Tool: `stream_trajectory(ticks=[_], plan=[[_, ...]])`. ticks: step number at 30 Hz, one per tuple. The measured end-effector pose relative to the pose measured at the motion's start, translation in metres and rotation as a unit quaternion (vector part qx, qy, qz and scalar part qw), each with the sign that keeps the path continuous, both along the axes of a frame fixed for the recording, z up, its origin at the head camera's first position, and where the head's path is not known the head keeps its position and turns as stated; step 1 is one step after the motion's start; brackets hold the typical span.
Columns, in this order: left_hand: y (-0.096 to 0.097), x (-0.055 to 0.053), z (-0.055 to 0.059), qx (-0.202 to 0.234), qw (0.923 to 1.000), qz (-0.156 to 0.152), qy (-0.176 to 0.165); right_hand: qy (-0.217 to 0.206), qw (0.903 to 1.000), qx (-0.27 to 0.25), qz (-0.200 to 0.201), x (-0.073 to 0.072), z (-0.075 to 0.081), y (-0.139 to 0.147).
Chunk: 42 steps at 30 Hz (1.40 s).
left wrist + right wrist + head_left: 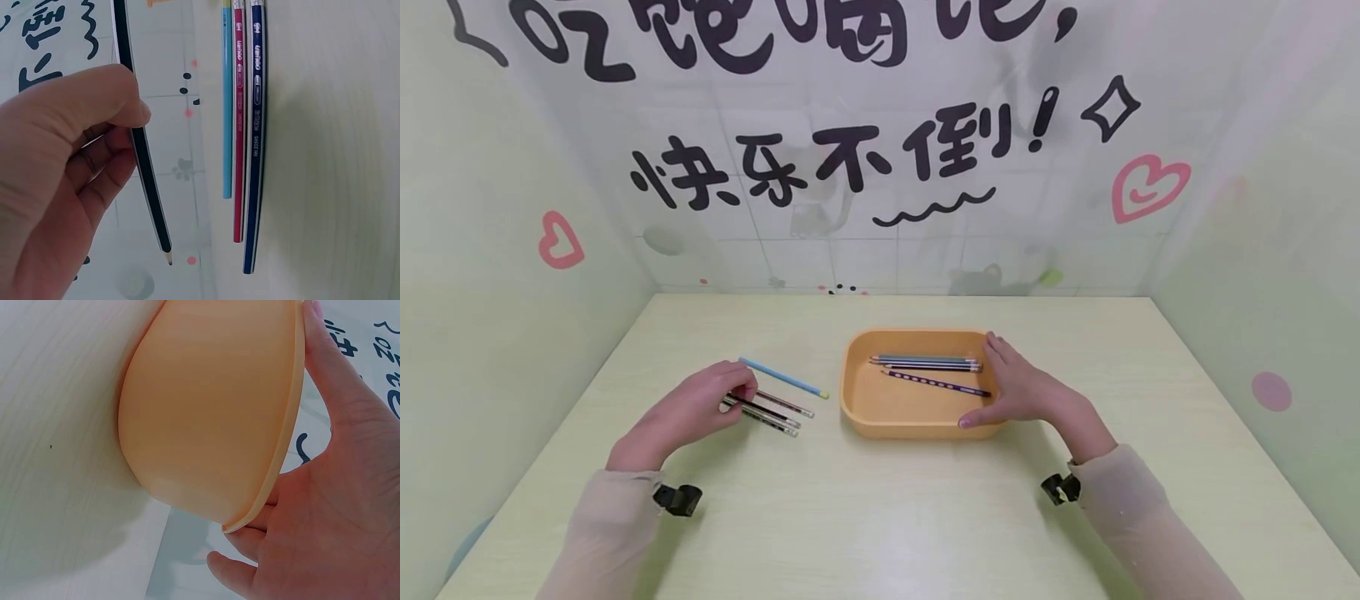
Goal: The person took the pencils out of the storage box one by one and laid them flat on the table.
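My left hand [700, 408] pinches a black pencil [152, 194] between thumb and fingers, its sharpened tip bare in the left wrist view. Below it on the table lie a light blue pencil [782, 377], a red pencil [239, 125] and a navy pencil [254, 162], side by side in that view. My right hand [1018, 387] grips the right end of an orange plastic box [895, 430], thumb at the near rim and fingers at the far corner. Inside the box are several pencils, among them a dark purple one [936, 383] lying slantwise.
The pale wooden table [880, 517] is bounded by a printed back wall [865, 258] and side panels. A small black wrist camera [679, 499] sits on the left sleeve, another [1061, 489] on the right.
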<state>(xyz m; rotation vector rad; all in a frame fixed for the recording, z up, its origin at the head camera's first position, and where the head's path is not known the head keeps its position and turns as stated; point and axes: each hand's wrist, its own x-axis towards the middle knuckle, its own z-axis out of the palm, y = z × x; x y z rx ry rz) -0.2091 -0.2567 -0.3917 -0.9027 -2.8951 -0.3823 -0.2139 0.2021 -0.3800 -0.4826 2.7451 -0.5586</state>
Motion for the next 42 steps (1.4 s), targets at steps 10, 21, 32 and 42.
stream_trajectory(ticks=[10,21,32,42], plan=[[-0.015,0.003,-0.006,-0.029,0.9990,0.019,-0.028,-0.001,1.0000,-0.001,0.001,-0.001,-0.001,0.001],[-0.021,0.003,-0.014,-0.054,0.9938,0.046,-0.085,-0.002,1.0000,-0.005,0.006,-0.001,0.000,0.001],[-0.026,0.001,-0.023,-0.057,0.9906,0.040,-0.118,-0.003,1.0000,-0.003,0.004,-0.001,-0.001,0.002],[-0.025,0.001,-0.024,-0.077,0.9907,0.033,-0.108,-0.004,1.0000,-0.006,0.003,0.000,-0.001,0.002]])
